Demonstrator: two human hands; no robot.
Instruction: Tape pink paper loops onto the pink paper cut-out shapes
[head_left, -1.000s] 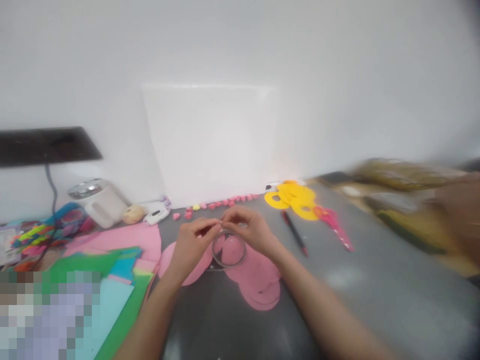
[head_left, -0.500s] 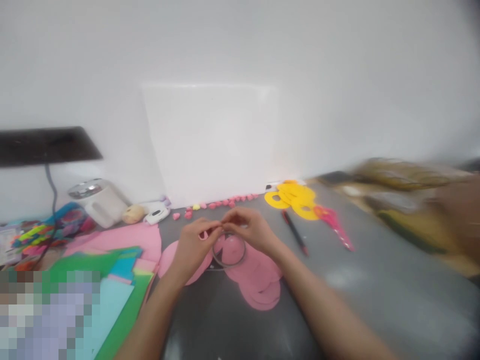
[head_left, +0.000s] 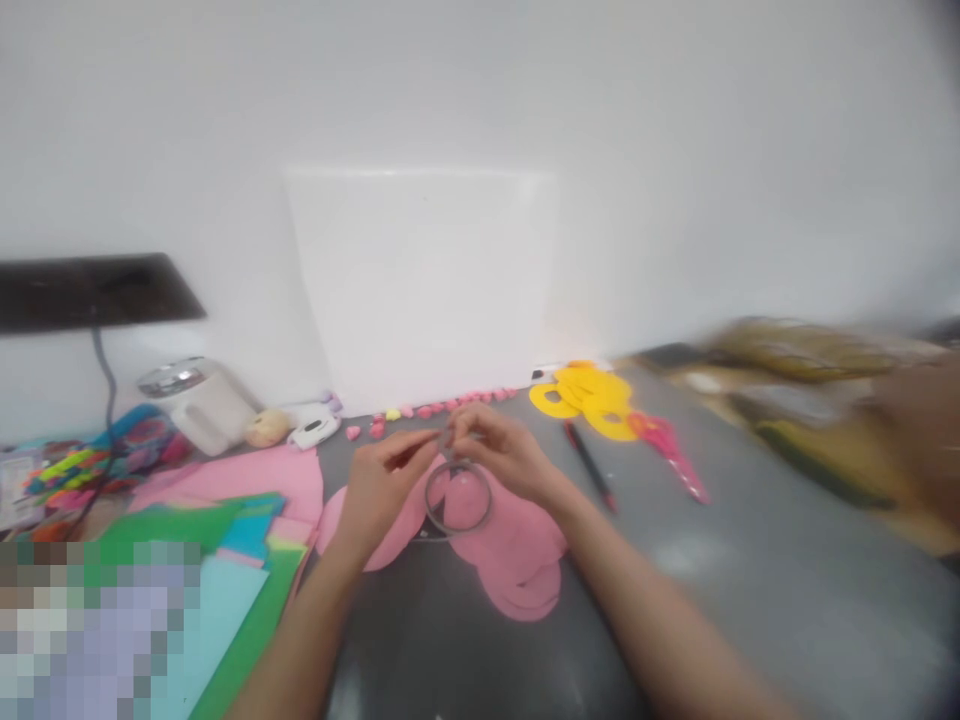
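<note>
Just above a round grey ring [head_left: 489, 505], my left hand [head_left: 386, 480] has its thumb and fingertips pinched together, on something too small to make out. My right hand [head_left: 499, 450] is closed beside it, its fingertips around a small greyish piece that is blurred. A narrow gap lies between the two sets of fingertips. Under the hands lie pink paper circles [head_left: 517, 545], some overlapping in a pile on the right, with another pink circle [head_left: 397, 545] partly behind my left wrist. Whether the ring touches either hand cannot be made out.
Small pink pieces [head_left: 427, 411] line the wall. Yellow paper rings [head_left: 592, 390], a dark pen [head_left: 589, 465] and pink scissors [head_left: 667, 450] lie on the right. Coloured paper sheets [head_left: 240, 600], a white device [head_left: 210, 405] and a white oval item [head_left: 313, 426] are at the left.
My fingertips have come apart a little: the left hand moved slightly left and the right hand slightly up and right. The ring and papers look unmoved.
</note>
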